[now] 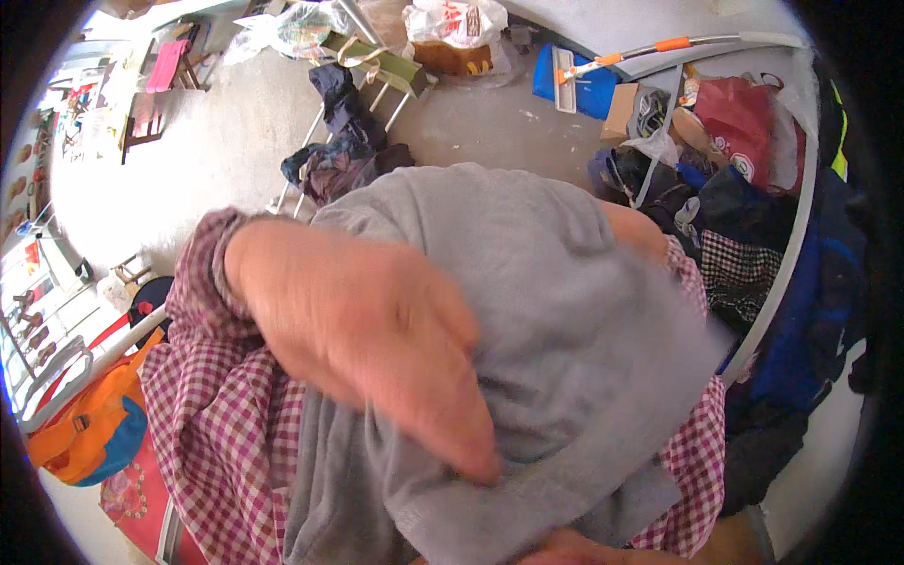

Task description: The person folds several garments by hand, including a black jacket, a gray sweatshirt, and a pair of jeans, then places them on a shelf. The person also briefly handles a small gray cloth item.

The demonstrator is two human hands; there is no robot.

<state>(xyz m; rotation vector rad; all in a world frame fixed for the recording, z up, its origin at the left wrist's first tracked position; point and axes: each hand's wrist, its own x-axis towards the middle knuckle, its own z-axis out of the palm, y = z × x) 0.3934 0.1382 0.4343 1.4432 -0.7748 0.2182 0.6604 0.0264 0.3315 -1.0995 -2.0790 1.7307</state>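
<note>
A grey cloth garment [527,273] is spread and bunched in front of me, its right side smeared by motion. My left hand [367,330] reaches over it from the left, out of a purple-and-white checked sleeve [217,405]. Its fingers look stretched out and close together, lying on the fabric with the tips pointing down and right; they are slightly blurred. On the right, bare skin of my right arm [636,231] shows behind the garment, beside the other checked sleeve. The fabric hides that hand's fingers. More skin shows under the garment at the lower edge, unclear what part.
A blue dustpan [593,94] and an orange-and-silver pole [650,49] are at the far side. Piled bags and clothes, including a dark red bag [739,127], lie right. Dark clothing [353,141] hangs on a white rack. An orange-and-blue bag [99,433] is at left.
</note>
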